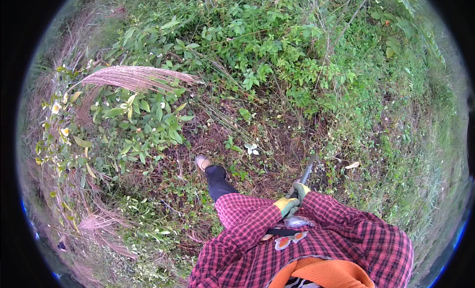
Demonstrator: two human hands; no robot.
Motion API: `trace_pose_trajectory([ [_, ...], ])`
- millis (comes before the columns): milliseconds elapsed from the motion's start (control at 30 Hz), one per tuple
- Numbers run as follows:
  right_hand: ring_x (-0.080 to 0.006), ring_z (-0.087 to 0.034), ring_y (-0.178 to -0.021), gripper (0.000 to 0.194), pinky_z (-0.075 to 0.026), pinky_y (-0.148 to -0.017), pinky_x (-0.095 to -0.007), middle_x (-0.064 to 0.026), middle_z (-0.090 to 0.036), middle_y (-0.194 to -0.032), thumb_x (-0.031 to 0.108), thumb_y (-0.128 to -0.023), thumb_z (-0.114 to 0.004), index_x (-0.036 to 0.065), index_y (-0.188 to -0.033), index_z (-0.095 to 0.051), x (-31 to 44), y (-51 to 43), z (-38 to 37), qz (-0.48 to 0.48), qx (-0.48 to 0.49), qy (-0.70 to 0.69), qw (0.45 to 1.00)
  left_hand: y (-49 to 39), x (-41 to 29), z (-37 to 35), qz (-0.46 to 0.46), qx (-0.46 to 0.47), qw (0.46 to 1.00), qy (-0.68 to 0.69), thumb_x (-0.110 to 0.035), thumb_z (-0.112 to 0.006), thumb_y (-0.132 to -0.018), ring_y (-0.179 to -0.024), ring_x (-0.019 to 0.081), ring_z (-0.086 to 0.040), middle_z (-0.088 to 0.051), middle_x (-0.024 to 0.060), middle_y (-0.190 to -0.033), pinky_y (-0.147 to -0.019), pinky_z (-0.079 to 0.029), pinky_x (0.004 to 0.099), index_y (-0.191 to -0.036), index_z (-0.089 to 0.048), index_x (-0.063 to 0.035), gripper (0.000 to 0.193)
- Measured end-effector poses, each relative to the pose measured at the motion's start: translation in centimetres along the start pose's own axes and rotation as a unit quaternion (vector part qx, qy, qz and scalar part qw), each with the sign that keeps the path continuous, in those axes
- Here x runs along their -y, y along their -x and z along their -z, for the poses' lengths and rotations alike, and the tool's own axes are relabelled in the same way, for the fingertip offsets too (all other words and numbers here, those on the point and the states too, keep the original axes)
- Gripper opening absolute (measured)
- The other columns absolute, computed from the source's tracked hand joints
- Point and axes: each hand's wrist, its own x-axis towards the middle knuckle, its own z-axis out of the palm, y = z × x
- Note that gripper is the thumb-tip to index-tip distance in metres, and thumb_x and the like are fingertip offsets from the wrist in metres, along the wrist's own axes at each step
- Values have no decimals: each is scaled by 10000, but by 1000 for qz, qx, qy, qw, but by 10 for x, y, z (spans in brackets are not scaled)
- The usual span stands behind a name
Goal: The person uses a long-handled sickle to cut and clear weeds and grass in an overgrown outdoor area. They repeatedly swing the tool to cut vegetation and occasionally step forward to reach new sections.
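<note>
Both my hands wear green and yellow work gloves and are close together in front of my waist. My left hand (288, 205) is closed around the dark handle of a long-handled tool. Just above it, my right hand (300, 189) grips the same tool's shaft. The tool's grey metal part (307, 172) points up and to the right, with its tip low among weeds and soil. The shape of its head cannot be made out. A clear plastic thing (296, 221) lies against the plaid clothing below my hands.
A leafy shrub (156, 117) with white flowers stands at the left, with a pinkish grass plume (137, 77) arching over it. Dense green weeds (274, 46) grow ahead. My shoe (203, 162) rests on ground with dry litter. A pale dry leaf (352, 165) lies right of the tool.
</note>
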Motion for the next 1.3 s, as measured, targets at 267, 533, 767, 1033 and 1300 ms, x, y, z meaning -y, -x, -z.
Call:
trace_pose_trajectory([
  [267, -212, -575, -502, 266, -502, -478, -350, -56, -545, -607, 290, -854, -547, 54, -733, -548, 118, 27, -224, 67, 278, 252, 924, 71, -59, 32, -359, -310, 860, 188, -294, -519, -910, -420, 127, -455, -499, 18, -610, -360, -393, 276, -865, -516, -90, 209],
  [533, -197, -571, -501, 277, -484, -478, -336, -41, -579, -607, 308, -826, -580, 62, -698, -570, 195, -24, -329, 110, 185, 294, 931, 69, -182, 123, -355, -224, 857, 298, -281, -506, -925, -396, 98, -409, -450, -36, -557, -356, -351, 245, -748, -482, -134, 231],
  [767, -171, -526, -436, 217, -483, -411, -325, -51, -536, -570, 214, -830, -622, 25, -767, -538, 30, 30, -181, -26, 158, 236, 958, 67, 9, 27, -146, -170, 899, 377, -275, -583, -890, -401, 146, -409, -448, 12, -580, -386, -337, 296, -797, -483, -99, 223],
  [1033, -212, -579, -522, 103, -492, -448, -367, -69, -572, -620, 154, -826, -580, 55, -798, -571, 23, 64, -305, -64, 306, 158, 937, 186, 15, 80, -341, -217, 867, 291, -243, -524, -925, -382, 66, -328, -413, -46, -559, -375, -285, 231, -906, -536, -45, 199],
  [1300, -199, -567, -457, 245, -510, -452, -325, -81, -597, -596, 244, -798, -621, 24, -696, -583, 129, 2, -341, 115, 251, 399, 875, 99, -119, 89, -434, -280, 769, 376, -276, -508, -930, -386, 48, -312, -379, -62, -539, -356, -266, 222, -724, -445, -160, 244],
])
